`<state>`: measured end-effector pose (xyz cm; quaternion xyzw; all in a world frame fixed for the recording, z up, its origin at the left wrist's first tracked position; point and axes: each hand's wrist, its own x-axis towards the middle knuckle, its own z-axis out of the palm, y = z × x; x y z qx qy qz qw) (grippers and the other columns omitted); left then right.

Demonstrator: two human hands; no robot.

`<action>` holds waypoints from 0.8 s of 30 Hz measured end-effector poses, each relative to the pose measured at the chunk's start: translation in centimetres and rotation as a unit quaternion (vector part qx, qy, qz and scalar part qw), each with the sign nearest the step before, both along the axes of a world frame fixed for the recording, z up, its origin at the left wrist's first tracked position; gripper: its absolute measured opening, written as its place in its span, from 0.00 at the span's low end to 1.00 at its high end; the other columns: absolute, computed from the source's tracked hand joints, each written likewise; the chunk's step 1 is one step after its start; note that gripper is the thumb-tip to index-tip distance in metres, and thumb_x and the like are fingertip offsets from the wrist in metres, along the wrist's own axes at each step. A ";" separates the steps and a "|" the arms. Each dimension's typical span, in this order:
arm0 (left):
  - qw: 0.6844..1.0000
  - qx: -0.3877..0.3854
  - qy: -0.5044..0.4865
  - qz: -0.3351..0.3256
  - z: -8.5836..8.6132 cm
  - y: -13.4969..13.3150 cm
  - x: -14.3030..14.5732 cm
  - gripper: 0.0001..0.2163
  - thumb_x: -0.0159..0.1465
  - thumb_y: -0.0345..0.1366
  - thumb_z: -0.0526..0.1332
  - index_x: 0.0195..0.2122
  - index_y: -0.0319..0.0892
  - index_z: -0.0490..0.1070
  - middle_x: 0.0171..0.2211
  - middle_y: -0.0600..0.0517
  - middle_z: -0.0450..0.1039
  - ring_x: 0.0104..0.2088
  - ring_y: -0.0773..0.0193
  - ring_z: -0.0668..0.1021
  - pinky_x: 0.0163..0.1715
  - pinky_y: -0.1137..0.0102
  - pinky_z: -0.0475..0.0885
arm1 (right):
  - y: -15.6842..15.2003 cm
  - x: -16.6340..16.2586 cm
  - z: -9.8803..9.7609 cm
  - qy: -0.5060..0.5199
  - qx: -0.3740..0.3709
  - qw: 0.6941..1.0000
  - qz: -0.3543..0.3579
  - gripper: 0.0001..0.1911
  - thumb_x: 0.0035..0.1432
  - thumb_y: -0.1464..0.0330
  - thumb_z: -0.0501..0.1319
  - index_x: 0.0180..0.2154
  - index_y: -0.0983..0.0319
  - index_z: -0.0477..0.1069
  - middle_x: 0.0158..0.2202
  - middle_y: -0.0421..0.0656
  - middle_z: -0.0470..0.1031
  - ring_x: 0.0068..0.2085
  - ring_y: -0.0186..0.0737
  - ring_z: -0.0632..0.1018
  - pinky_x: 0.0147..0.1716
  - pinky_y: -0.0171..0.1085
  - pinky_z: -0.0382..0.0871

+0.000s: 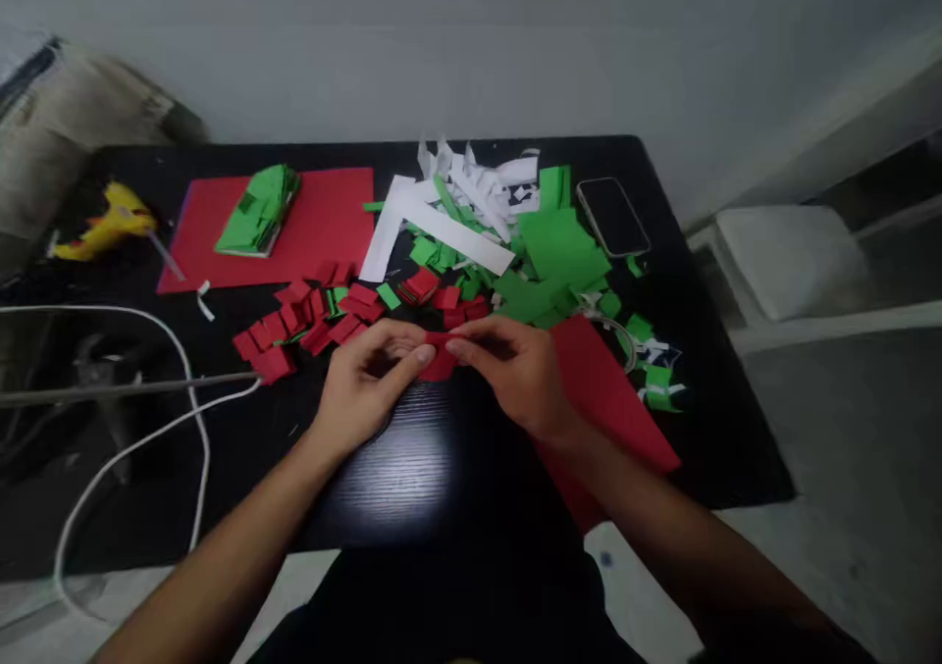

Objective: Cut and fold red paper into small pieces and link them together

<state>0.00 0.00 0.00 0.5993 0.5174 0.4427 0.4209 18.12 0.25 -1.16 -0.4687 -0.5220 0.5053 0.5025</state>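
Between my two hands is a small piece of red paper [439,362], held near the middle of the black table. My left hand [374,375] pinches its left side between thumb and fingers. The right side is pinched by my right hand [515,365], and the fingertips of both hands almost meet along the top edge. Just beyond my hands lie several folded red paper pieces [276,331], some with green ones among them. A small red stack [419,286] sits behind the held piece.
White paper strips [456,232] and green paper [563,252] lie at the back, beside a phone [613,215]. A red sheet [309,223] carries a green paper bundle [259,208]. A yellow glue gun [118,223] and a white cable [202,429] are left; another red sheet [610,389] is right.
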 end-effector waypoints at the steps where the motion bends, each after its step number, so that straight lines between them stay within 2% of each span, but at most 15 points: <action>1: 1.000 0.005 0.004 -0.004 0.0 -0.1 -0.1 0.03 0.62 0.32 0.68 0.37 0.41 0.79 0.30 0.54 0.82 0.29 0.68 0.82 0.33 0.76 0.77 | -0.1 0.0 0.0 -0.009 0.007 1.000 0.001 0.04 0.57 0.67 0.72 0.36 0.59 0.82 0.33 0.39 0.84 0.33 0.36 0.83 0.35 0.33 0.77; 8: 0.999 0.036 0.014 0.013 -0.8 -0.4 -0.3 0.03 0.64 0.32 0.68 0.38 0.43 0.82 0.34 0.53 0.84 0.32 0.66 0.83 0.36 0.73 0.79 | -0.5 -0.2 -0.2 -0.030 0.031 0.999 -0.006 0.06 0.58 0.64 0.72 0.38 0.57 0.81 0.36 0.40 0.84 0.37 0.39 0.84 0.39 0.37 0.79; 12: 0.998 0.048 0.004 0.043 -1.1 -0.4 -0.3 0.04 0.62 0.33 0.71 0.38 0.43 0.82 0.34 0.53 0.84 0.32 0.66 0.83 0.35 0.73 0.79 | -0.4 -0.3 -0.2 -0.024 0.022 0.999 -0.034 0.10 0.54 0.65 0.74 0.38 0.58 0.77 0.34 0.39 0.81 0.34 0.37 0.82 0.36 0.35 0.79; 16: 0.996 0.063 -0.002 0.062 -1.1 -0.5 -0.3 0.05 0.61 0.33 0.72 0.39 0.43 0.81 0.34 0.54 0.83 0.31 0.67 0.83 0.35 0.73 0.79 | -0.3 -0.4 0.1 -0.005 -0.001 0.999 -0.031 0.10 0.55 0.65 0.73 0.34 0.59 0.75 0.31 0.38 0.79 0.32 0.36 0.81 0.34 0.34 0.78; 20: 0.996 0.074 -0.002 0.049 -1.0 -0.6 -0.3 0.05 0.62 0.32 0.71 0.39 0.43 0.81 0.35 0.54 0.83 0.33 0.67 0.83 0.37 0.73 0.79 | -0.3 -0.4 0.3 -0.003 -0.007 1.000 -0.018 0.08 0.56 0.65 0.72 0.33 0.59 0.76 0.31 0.39 0.80 0.33 0.36 0.81 0.35 0.35 0.78; 24: 0.992 0.117 0.029 0.022 -0.8 -0.3 -0.4 0.05 0.63 0.31 0.70 0.40 0.44 0.81 0.39 0.52 0.82 0.39 0.64 0.82 0.41 0.69 0.77 | -0.2 -0.3 0.2 0.032 -0.026 0.999 -0.006 0.09 0.54 0.65 0.74 0.33 0.59 0.76 0.32 0.39 0.81 0.34 0.37 0.82 0.37 0.36 0.79</action>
